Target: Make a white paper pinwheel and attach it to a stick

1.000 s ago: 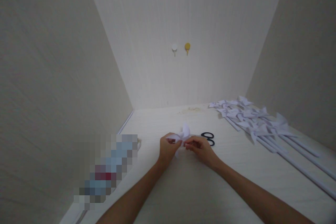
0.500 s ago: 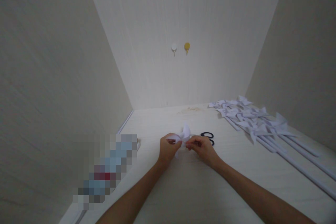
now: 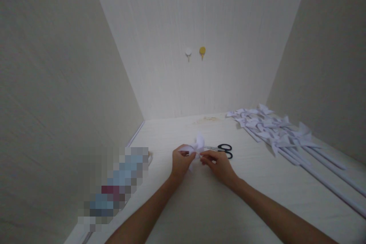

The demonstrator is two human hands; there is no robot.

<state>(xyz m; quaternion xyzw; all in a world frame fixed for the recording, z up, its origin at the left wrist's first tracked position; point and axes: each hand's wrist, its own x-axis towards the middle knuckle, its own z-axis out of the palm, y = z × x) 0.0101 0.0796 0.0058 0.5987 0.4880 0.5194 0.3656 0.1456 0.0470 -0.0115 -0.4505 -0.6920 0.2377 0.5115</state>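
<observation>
A white paper pinwheel [image 3: 199, 143] with curved blades is in the middle, just above the table. My left hand [image 3: 180, 164] pinches it near its centre between thumb and fingers, partly covering the blades. At the pinwheel's right side, my right hand [image 3: 217, 164] has thumb and fingers drawn together close to the left fingertips. Whatever small thing those right fingers hold is too hidden to make out. Behind the right hand lie black-handled scissors [image 3: 225, 147], blades pointing left toward the pinwheel and handles partly covered by the hand.
Several finished-looking white paper pinwheels [image 3: 276, 140] on long white sticks [image 3: 328, 185] lie along the table's right side. A blurred-out object [image 3: 120, 183] sits at the left edge. Two hooks, one white [image 3: 188, 52] and one yellow [image 3: 202, 51], are on the back wall.
Both hands and the pinwheel sit slightly further left in view. The right fingertips have drawn back a little, and more of the scissors shows.
</observation>
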